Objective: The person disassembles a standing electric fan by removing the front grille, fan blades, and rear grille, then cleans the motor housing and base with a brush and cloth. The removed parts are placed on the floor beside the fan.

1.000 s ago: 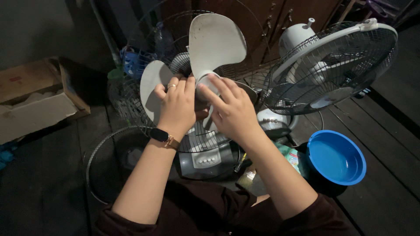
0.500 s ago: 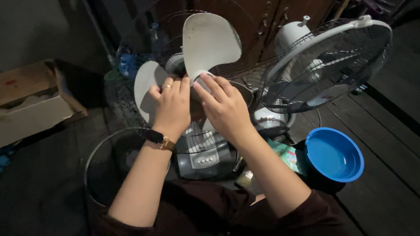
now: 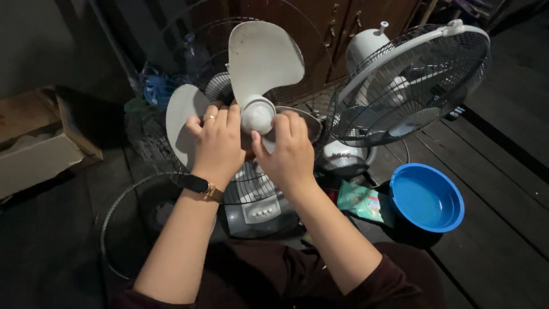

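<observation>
Fingers of the left hand lie pressed together and curled against the left side of the white fan hub, with a ring on one of them and a dark wristband behind at the wrist. Left of these fingers the pale left blade juts out, its rounded edge close to the dark wire guard behind it; farther left, well apart, a cardboard box sits on the dark floor. Below that wrist a loose wire grille ring lies flat on the floor, its rim passing under the forearm. Above both sets of fingers the tall upper blade stands upright, with open air around its curved edge. The hub shows between the hands, touched from both sides. Right-hand fingers of the right hand are slightly spread and curled against the hub's right side, the thumb low beside it; whether they truly pinch it cannot be told. Beneath the hands sits the grey fan base with its buttons. Right of the right-hand fingers a second fan leans with its round guard tilted, its rim just beside the third blade's edge. Lower right, a green packet lies beside a blue basin, with bare plank floor beyond.
</observation>
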